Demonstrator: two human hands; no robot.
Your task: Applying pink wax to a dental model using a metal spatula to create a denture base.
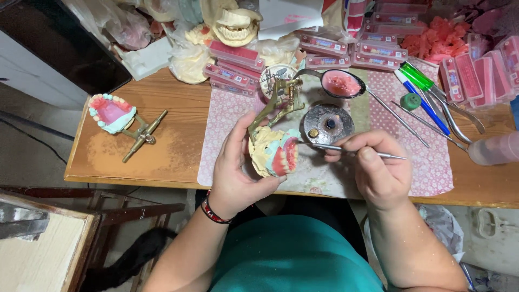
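Above the front edge of the wooden table (pixel 162 157), the left hand (pixel 235 173) is closed around the cream plaster denture model with pink wax gums (pixel 273 153), and the right hand (pixel 378 167) pinches a thin metal carving tool (pixel 346 150), lying almost level, tip pointing left at the model.

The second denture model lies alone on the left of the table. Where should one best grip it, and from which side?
Probably the brass frame, not the denture model itself. The frame sticks out toward the lower right, on bare table, so a hand coming from the right and above could pinch its bar. The pink wax and small teeth look delicate, better left untouched.
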